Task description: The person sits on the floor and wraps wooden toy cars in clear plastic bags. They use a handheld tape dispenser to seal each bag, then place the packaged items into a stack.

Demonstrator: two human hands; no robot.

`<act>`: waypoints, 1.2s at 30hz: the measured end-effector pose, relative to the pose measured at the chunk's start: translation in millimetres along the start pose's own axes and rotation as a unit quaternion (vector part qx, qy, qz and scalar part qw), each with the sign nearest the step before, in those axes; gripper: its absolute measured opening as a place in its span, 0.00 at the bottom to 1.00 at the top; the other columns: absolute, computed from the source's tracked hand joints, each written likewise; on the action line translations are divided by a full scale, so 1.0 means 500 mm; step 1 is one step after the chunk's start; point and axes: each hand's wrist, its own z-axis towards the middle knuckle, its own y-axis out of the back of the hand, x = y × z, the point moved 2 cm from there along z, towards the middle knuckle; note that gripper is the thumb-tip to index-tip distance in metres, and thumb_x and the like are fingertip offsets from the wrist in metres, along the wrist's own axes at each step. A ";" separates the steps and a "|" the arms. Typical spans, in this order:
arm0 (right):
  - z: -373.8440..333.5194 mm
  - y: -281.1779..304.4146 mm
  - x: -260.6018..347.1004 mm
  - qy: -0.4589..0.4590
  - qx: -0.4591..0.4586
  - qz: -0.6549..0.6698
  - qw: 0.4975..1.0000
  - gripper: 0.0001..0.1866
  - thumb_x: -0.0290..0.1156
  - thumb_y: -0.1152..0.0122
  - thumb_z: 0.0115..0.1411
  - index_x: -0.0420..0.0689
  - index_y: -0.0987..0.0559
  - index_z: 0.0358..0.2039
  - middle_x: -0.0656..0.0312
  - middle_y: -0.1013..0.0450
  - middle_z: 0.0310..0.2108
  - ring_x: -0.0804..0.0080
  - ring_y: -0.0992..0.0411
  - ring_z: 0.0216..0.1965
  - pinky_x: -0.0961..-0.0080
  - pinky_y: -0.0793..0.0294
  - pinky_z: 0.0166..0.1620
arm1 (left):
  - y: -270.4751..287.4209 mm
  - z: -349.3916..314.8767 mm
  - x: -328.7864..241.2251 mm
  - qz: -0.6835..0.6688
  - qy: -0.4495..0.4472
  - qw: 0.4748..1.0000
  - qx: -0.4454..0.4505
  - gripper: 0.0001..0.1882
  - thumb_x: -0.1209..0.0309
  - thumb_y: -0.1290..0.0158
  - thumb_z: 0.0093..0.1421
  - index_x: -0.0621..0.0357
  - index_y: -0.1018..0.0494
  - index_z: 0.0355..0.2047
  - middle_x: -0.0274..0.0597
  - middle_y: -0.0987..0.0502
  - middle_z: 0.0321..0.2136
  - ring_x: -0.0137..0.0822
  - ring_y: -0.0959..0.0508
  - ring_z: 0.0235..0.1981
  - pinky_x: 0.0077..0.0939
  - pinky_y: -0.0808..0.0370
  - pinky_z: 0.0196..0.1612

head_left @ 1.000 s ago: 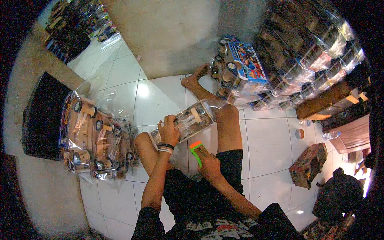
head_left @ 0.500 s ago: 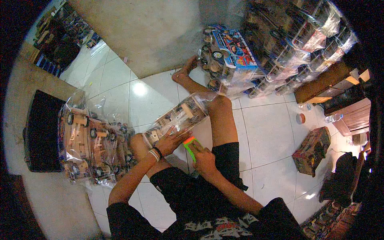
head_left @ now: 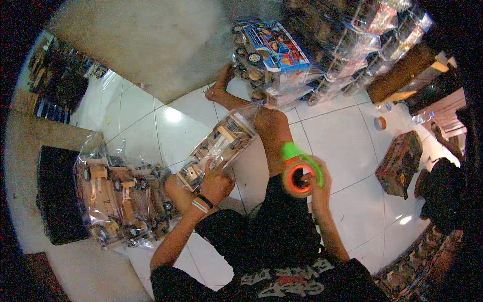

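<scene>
A wooden toy truck (head_left: 224, 136) in a clear plastic bag lies across my lap, its underside with wheels and axles facing up. My left hand (head_left: 217, 185) holds it at the near end, index finger stretched onto the plastic and the other fingers curled. To the right, above my thigh, my right hand (head_left: 318, 183) grips a green and orange tape dispenser (head_left: 297, 177) by its green handle. The dispenser is apart from the truck, and its round roll side shows. Motion blurs the right hand somewhat.
Several bagged toy trucks (head_left: 121, 196) lie at my left beside a black case (head_left: 60, 194). More wrapped trucks are stacked at the far right, with a blue printed one (head_left: 276, 48) in front. A box (head_left: 400, 163) and an orange tape roll (head_left: 380, 123) rest on the tiled floor.
My right hand has swung the tape dispenser away from the truck, to the right and slightly up. My left hand has stayed on the bagged truck, its fingers now more curled.
</scene>
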 end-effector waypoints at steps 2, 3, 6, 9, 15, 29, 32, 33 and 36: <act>0.023 0.076 -0.058 -0.034 -0.082 0.082 0.993 0.20 0.38 0.41 0.70 0.48 0.25 0.59 0.61 0.24 0.50 0.67 0.22 0.46 0.70 0.19 0.42 | 0.037 0.025 0.022 -0.103 0.094 0.984 -0.106 0.26 0.58 0.33 0.53 0.52 0.20 0.51 0.50 0.24 0.57 0.52 0.40 0.71 0.66 0.54 0.72; 0.037 0.100 -0.117 -0.078 -0.141 0.147 0.976 0.20 0.39 0.43 0.71 0.50 0.27 0.60 0.62 0.24 0.49 0.70 0.23 0.45 0.72 0.20 0.43 | 0.052 0.044 0.034 -0.055 0.127 0.971 -0.197 0.45 0.50 0.28 0.47 0.53 0.30 0.63 0.52 0.29 0.61 0.53 0.35 0.67 0.66 0.46 0.68; 0.054 0.176 -0.337 -0.171 -0.211 0.195 0.943 0.22 0.42 0.41 0.70 0.53 0.31 0.62 0.63 0.25 0.49 0.73 0.24 0.44 0.72 0.21 0.43 | 0.058 0.106 0.080 -0.125 0.237 0.955 -0.124 0.70 0.48 0.23 0.35 0.50 0.50 0.75 0.53 0.34 0.64 0.56 0.34 0.65 0.68 0.42 0.65; 0.042 0.222 -0.541 -0.193 -0.203 0.176 0.944 0.25 0.45 0.38 0.68 0.51 0.31 0.61 0.59 0.25 0.50 0.70 0.24 0.46 0.69 0.21 0.45 | 0.074 0.137 0.117 -0.128 0.190 0.972 -0.051 0.80 0.52 0.22 0.30 0.48 0.64 0.78 0.60 0.31 0.59 0.61 0.32 0.62 0.68 0.37 0.62; 0.010 0.178 -0.511 -0.100 -0.316 -0.378 0.865 0.44 0.46 0.25 0.53 0.39 0.33 0.65 0.41 0.27 0.58 0.41 0.29 0.59 0.52 0.29 0.62 | 0.111 0.078 0.134 -0.128 0.210 0.960 -0.129 0.78 0.56 0.24 0.29 0.53 0.61 0.77 0.65 0.31 0.56 0.64 0.30 0.59 0.56 0.32 0.62; 0.117 -0.464 0.117 0.016 0.127 0.288 0.949 0.36 0.52 0.58 0.77 0.44 0.47 0.75 0.50 0.44 0.73 0.61 0.44 0.72 0.64 0.43 0.72 | 0.344 -0.073 -0.125 -0.196 0.353 0.843 -0.354 0.74 0.68 0.23 0.35 0.69 0.62 0.75 0.65 0.50 0.72 0.57 0.44 0.72 0.47 0.46 0.74; 0.107 -0.445 0.116 -0.003 0.164 0.301 0.939 0.38 0.58 0.61 0.76 0.45 0.47 0.75 0.47 0.38 0.70 0.59 0.37 0.69 0.63 0.43 0.72 | 0.327 -0.119 -0.252 -0.206 0.295 0.830 -0.426 0.74 0.70 0.22 0.40 0.71 0.66 0.74 0.65 0.50 0.72 0.56 0.44 0.72 0.49 0.45 0.73; 0.095 -0.428 0.112 -0.041 0.218 0.342 0.913 0.39 0.59 0.61 0.76 0.45 0.45 0.75 0.46 0.36 0.68 0.58 0.34 0.67 0.63 0.42 0.72 | 0.318 -0.134 -0.282 -0.305 0.263 0.797 -0.450 0.74 0.69 0.21 0.42 0.72 0.67 0.74 0.65 0.51 0.72 0.56 0.44 0.72 0.49 0.45 0.73; 0.051 -0.376 0.113 0.048 0.272 0.232 0.933 0.30 0.46 0.64 0.79 0.40 0.38 0.72 0.49 0.39 0.71 0.59 0.43 0.73 0.64 0.49 0.74 | 0.295 -0.168 -0.343 -0.358 0.249 0.766 -0.472 0.75 0.65 0.20 0.43 0.72 0.68 0.74 0.64 0.51 0.72 0.54 0.44 0.72 0.49 0.46 0.73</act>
